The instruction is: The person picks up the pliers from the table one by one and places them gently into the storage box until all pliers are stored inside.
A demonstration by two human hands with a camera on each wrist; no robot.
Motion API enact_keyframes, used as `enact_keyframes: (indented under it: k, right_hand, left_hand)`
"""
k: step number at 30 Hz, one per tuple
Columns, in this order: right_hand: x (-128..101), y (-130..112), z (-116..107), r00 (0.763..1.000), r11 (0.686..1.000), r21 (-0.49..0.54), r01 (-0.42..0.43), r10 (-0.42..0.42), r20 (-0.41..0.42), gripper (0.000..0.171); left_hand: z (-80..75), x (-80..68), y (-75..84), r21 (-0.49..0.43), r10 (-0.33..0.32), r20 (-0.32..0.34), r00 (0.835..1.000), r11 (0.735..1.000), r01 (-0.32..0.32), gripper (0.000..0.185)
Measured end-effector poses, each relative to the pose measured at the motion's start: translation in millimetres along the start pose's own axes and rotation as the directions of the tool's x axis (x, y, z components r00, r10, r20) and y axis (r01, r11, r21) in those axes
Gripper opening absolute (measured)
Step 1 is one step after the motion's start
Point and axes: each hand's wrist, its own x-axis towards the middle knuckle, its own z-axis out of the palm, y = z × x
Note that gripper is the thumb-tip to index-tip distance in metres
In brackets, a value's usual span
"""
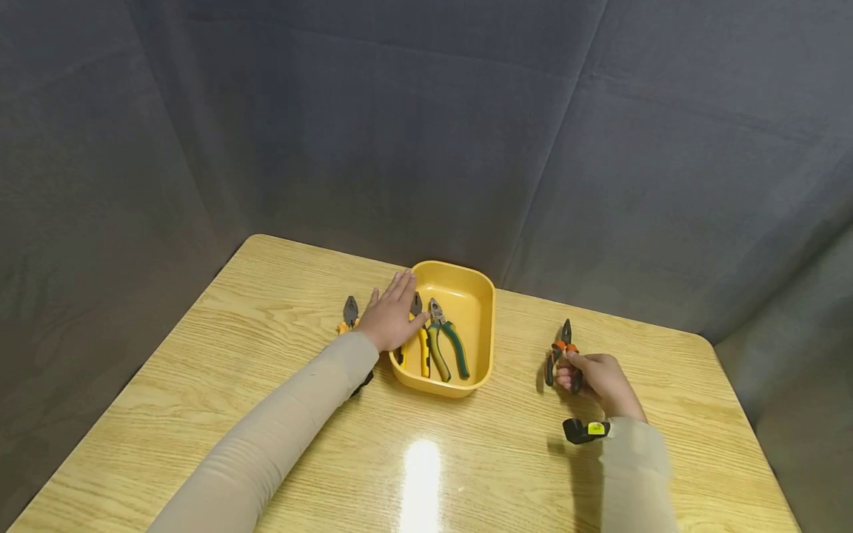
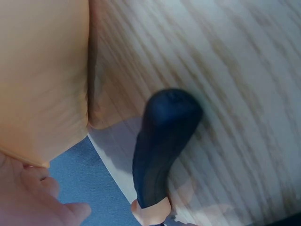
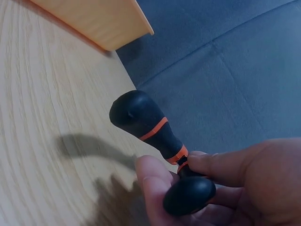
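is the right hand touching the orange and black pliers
Touching. The right wrist view shows it: the right hand pinches the orange and black pliers, its thumb tip against them beside an orange band.

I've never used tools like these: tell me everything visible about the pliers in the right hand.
The pliers have a dark, metallic-looking, tapering nose and black handles with orange bands, apparently plastic or rubber. The handles are spread apart. The right hand holds them at the handles with thumb and fingers, nose pointing away from the person. They appear raised over the table, right of the yellow tray.
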Motion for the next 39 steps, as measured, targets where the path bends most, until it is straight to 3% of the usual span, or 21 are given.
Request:
enact_keyframes:
  k: [15, 39]
  right_hand:
    - [2.0, -10.8, 15.0, 0.999, 0.999, -0.004, 0.039, -0.038, 0.031, 0.046]
    - [5.6, -22.8, 34.1, 0.995, 0.995, 0.007, 0.098, -0.098, -0.025, 0.044]
  left_hand:
    - [-0.8, -1.1, 1.0, 0.017, -0.004, -0.004, 1.0, 1.0, 0.004, 0.08]
    - [1.2, 2.0, -0.6, 0.002, -0.009, 0.002, 1.0, 1.0, 0.009, 0.079]
